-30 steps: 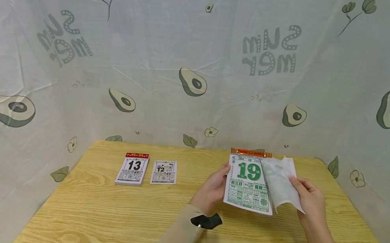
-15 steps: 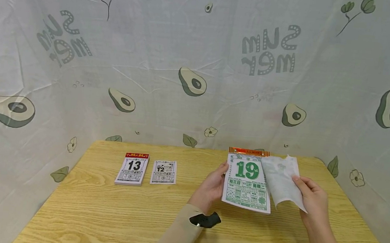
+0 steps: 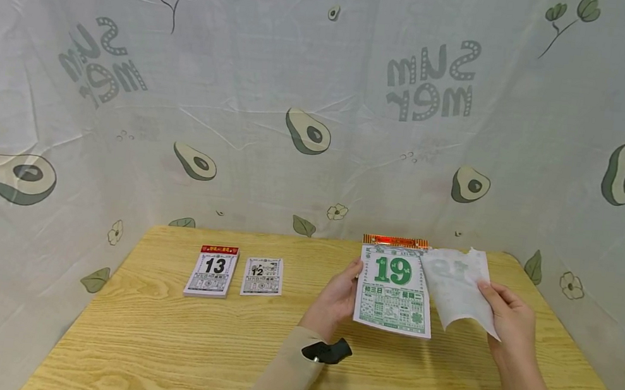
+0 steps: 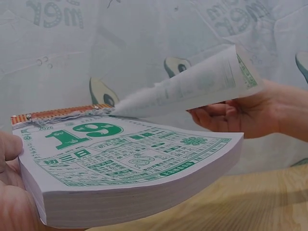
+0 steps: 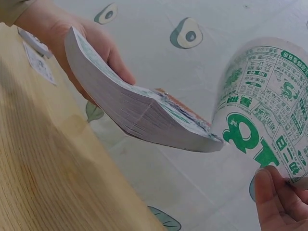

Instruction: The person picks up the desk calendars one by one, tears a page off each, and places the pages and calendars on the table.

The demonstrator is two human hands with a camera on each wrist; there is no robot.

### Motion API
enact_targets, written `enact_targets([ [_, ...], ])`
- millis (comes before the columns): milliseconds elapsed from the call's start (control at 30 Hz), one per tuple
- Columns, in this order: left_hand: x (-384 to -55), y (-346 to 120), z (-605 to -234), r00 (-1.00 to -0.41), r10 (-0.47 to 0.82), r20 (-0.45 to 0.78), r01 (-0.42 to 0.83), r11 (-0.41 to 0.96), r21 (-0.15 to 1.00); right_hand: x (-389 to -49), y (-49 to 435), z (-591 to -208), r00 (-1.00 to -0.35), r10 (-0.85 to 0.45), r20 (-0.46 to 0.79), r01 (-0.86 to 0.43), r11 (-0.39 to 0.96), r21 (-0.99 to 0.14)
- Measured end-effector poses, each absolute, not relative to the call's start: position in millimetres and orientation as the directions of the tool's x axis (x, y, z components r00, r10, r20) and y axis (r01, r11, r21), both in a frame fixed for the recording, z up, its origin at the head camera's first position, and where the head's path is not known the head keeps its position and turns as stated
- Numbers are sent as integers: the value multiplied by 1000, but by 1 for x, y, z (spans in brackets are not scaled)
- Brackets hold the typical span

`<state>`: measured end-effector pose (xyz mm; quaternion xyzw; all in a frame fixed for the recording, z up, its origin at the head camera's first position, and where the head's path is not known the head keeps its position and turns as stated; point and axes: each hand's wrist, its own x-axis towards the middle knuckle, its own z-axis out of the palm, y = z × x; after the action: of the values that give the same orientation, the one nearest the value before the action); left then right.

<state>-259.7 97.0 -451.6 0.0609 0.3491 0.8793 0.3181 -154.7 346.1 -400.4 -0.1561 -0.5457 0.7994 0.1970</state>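
Note:
My left hand [image 3: 338, 296] grips the left edge of a thick tear-off calendar [image 3: 393, 296], raised above the table and tilted. Its top page bears a green 19 under a red and gold header strip [image 3: 395, 241]. My right hand [image 3: 512, 318] pinches a loose-hanging calendar page [image 3: 459, 290] at its right side, back turned to the head view. Green print on the page's front [image 5: 264, 106] shows in the right wrist view. Ragged along its top edge, the page still meets the pad near the right end of the header; whether fibres join them there, I cannot tell.
On the left of the wooden table [image 3: 170, 351] lies a smaller calendar pad [image 3: 213, 272] showing a black 13. Beside it is a single page [image 3: 262, 277] marked 12. A white curtain [image 3: 240, 117] printed with avocados surrounds the table's back and sides.
My right hand has drawn the page slightly to the right and up, widening its angle from the pad. My left hand and the calendar have shifted a little left.

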Motion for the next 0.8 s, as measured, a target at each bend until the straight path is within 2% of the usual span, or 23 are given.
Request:
enact_targets([
  [333,-259,95,-451,-772,626,-113,-539,-550,638,-155,349,-401,-878,478,-28,-157,-343,-926],
  [633,-259,95,-453,-724,674,-149,-574,-468,672,-151,368,-401,-918,397,-13,-53,-155,-987],
  [800,-259,94,-453,-705,692,-154,-585,-446,678,-149,380,-405,-907,419,-44,25,-50,-998],
])
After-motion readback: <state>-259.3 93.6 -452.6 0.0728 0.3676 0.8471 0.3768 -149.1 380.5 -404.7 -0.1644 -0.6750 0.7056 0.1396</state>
